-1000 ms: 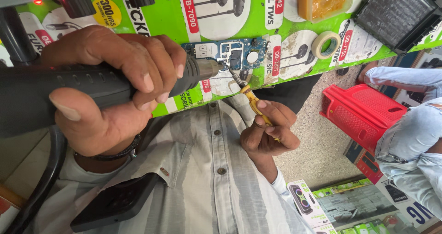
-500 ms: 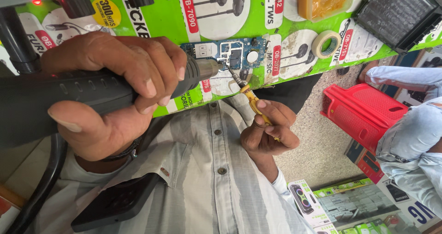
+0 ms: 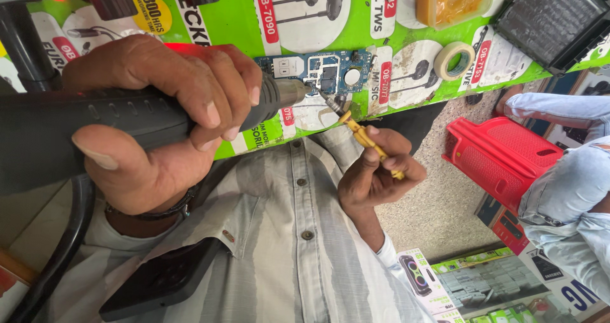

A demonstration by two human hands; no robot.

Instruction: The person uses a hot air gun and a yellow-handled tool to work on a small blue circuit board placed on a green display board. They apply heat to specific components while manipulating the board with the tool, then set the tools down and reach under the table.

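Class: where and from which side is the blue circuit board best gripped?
Probably the circuit board's right end, pinched across its thin edges, coming from the right: it lies flat on the green mat, while the hot-air tool nozzle and tweezers crowd its lower left.

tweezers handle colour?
Yellow; the tweezers show best in the head view, in the right hand.

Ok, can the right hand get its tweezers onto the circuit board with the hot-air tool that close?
Probably yes. The right hand already has the tweezers tipped at the circuit board's near edge, beside the hot-air tool's nozzle, with nothing between.
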